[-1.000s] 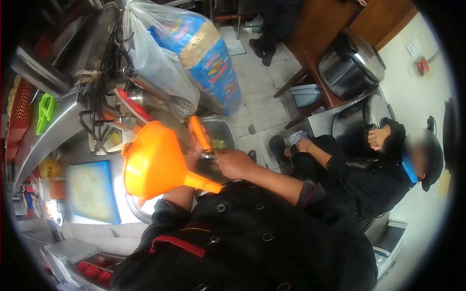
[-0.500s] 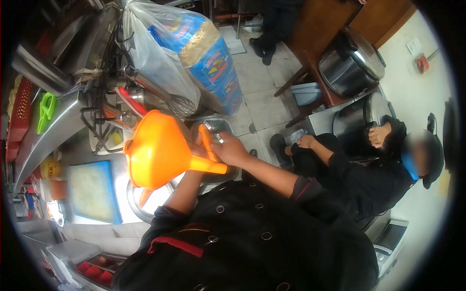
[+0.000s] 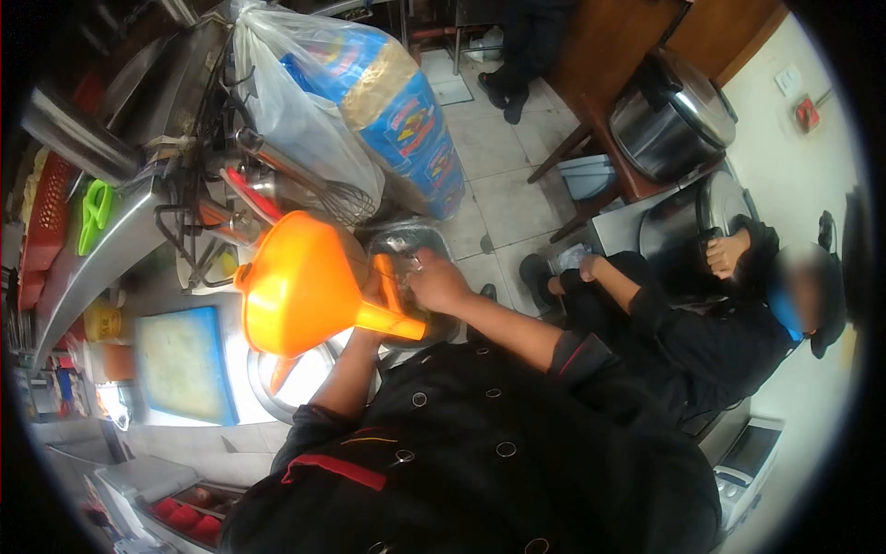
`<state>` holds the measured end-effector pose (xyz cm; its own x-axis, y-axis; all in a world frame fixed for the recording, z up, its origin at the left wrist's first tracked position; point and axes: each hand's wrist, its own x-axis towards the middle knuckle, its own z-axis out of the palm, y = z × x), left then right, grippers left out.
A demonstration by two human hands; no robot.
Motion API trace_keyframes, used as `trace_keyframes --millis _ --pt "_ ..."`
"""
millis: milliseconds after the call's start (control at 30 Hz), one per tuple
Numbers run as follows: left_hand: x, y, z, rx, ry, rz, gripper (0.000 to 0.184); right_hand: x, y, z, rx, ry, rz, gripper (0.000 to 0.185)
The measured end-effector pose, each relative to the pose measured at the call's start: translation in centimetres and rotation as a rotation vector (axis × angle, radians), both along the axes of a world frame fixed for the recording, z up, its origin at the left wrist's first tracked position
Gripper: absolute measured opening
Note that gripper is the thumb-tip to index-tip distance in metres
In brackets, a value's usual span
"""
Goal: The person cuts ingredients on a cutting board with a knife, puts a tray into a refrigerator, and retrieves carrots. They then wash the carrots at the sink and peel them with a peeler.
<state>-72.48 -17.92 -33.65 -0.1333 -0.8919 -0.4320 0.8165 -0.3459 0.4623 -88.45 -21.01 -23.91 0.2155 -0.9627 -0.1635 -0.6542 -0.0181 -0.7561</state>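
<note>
My left hand (image 3: 372, 288), largely hidden behind an orange funnel (image 3: 300, 286), is closed round an orange-handled tool (image 3: 387, 280). Fingers curled, my right hand (image 3: 438, 283) is right beside that tool, over a dark container (image 3: 432, 238). It pinches something small that I cannot make out. The funnel hangs close to the camera, its spout pointing right across my left wrist.
A cutting board (image 3: 187, 366) lies at left by a round metal rim (image 3: 261, 392). A whisk (image 3: 346, 201) and a bagged blue package (image 3: 406, 125) are ahead. At right, a seated person (image 3: 701, 337) is beside large metal pots (image 3: 669, 125).
My right hand has moved from the tool's lower end to beside its upper part. The green leafy piece seen earlier no longer shows. The orange tool has shifted and stands more upright.
</note>
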Motion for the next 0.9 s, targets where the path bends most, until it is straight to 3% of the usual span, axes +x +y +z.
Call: trace_keyframes --millis 67,167,600,900 --pt "0.3 0.4 -0.1 -0.222 0.175 -0.165 0.041 0.1 0.4 0.5 0.005 0.039 0.034 0.030" --pt "-0.8 0.5 2.0 -0.247 0.156 -0.128 0.036 0.3 0.6 1.0 -0.022 0.103 0.079 0.029" --pt "-1.6 -0.2 3.8 -0.162 0.200 -0.159 0.034 -0.5 1.2 0.0 -0.262 0.190 0.062 0.025" --pt "-2.1 -0.9 5.6 -0.101 -0.004 -0.053 0.035 -1.3 1.5 1.5 -0.177 0.170 0.094 0.026"
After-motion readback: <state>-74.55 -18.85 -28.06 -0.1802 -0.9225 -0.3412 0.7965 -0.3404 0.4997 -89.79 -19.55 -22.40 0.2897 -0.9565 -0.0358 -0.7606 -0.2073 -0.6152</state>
